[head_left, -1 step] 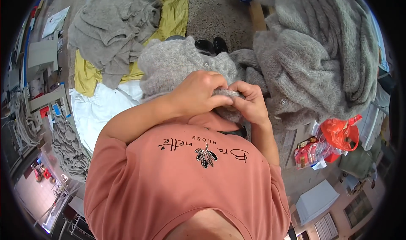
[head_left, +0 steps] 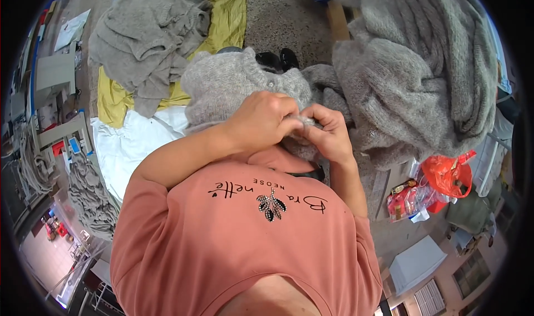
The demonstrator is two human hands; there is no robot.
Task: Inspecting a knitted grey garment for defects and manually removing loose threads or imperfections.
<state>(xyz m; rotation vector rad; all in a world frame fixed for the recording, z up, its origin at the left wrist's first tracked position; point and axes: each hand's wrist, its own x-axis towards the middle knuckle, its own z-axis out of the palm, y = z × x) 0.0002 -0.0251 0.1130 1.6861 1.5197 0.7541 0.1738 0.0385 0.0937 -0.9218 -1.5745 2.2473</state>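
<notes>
A light grey fuzzy knit garment (head_left: 222, 82) lies bunched across my lap, with a small round button-like spot near its upper edge. My left hand (head_left: 266, 120) is closed, thumb and fingers pinching a fold of this knit. Right beside it, my right hand (head_left: 329, 131) pinches the same edge, its thumb and forefinger close to the left fingertips. A bit of the fabric shows between the two hands. What lies under the fingers is hidden.
Grey knitwear is heaped high on the right (head_left: 411, 82). Another grey knit pile (head_left: 150, 32) rests on yellow sheeting (head_left: 231, 15) at the far left. White sheeting (head_left: 133, 143) spreads beside my left arm. A red plastic bag (head_left: 445, 174) sits at the right.
My left thumb and fingertips have drawn in slightly, and the fold of knit between my hands looks shorter and more bunched. Everything else stays put.
</notes>
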